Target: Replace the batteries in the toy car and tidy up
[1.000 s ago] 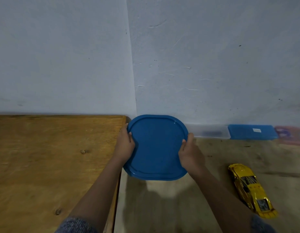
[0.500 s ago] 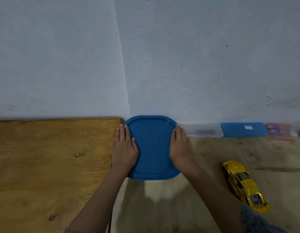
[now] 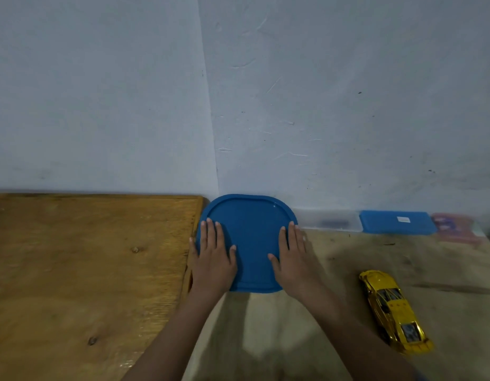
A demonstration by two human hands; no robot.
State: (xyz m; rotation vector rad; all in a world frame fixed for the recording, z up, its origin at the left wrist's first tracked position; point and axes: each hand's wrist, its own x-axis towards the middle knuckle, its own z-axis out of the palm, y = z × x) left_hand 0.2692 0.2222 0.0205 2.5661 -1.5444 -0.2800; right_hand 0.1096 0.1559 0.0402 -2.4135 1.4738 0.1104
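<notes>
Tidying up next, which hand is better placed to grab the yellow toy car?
Probably right: the right hand presses the blue lid nearest the yellow toy car; the left hand lies farther.

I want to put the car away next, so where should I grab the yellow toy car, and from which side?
Take the yellow toy car across its middle, at the doors, coming down from above with the right hand, which lies flat on the blue lid. The car sits roof up, long and narrow, both flanks free, so thumb and fingers can likely span its width.
</notes>
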